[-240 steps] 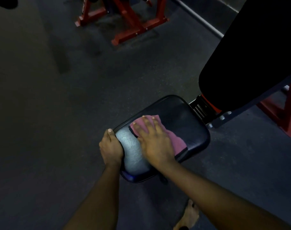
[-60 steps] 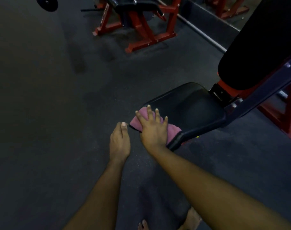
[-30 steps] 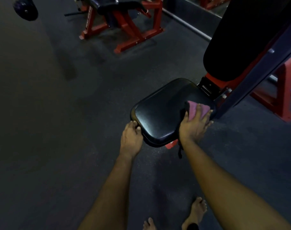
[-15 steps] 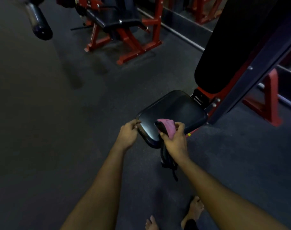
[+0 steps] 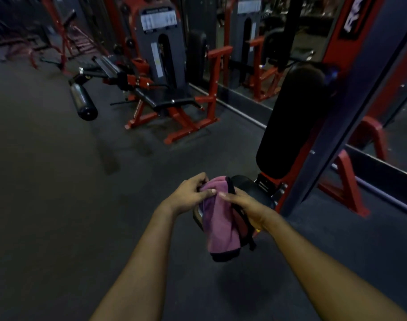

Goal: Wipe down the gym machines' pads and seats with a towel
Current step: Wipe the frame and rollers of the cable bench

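A pink towel (image 5: pixel 218 221) with a dark edge hangs in the air in front of me, lifted off the black seat pad (image 5: pixel 251 188) just behind it. My left hand (image 5: pixel 188 195) grips the towel's upper left part, thumb across the cloth. From the right, my right hand (image 5: pixel 244 205) holds the towel's other side with curled fingers. Above the seat rises the tall black back pad (image 5: pixel 290 117) of the same machine, on a red and dark frame.
A leg machine (image 5: pixel 165 98) with a black seat, a roller pad (image 5: pixel 83 101) and red legs stands further back on the left. A mirror wall (image 5: pixel 256 42) runs along the back right. Dark rubber floor (image 5: pixel 58 181) spreads to the left and in front.
The towel has come off the seat pad and now hangs between both hands. My left hand left the seat's edge and took hold of the towel. My view has tilted up.
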